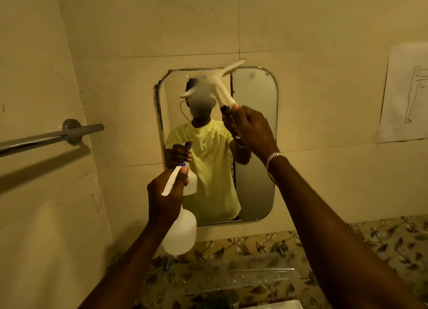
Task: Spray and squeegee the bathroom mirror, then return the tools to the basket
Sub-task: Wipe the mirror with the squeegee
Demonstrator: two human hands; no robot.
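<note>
A rounded rectangular mirror hangs on the tiled wall straight ahead. My right hand grips the handle of a white squeegee, whose blade lies tilted across the mirror's upper middle, its top end just past the mirror's top edge. My left hand holds a translucent white spray bottle with a white trigger and blue nozzle, lower left of the mirror, nozzle pointing toward the glass. The mirror reflects a person in a yellow shirt with both tools. No basket is in view.
A chrome towel bar juts from the left wall at hand height. A paper sheet with a line drawing is stuck on the right wall. Below the mirror run leaf-patterned tiles, a clear glass shelf and taps.
</note>
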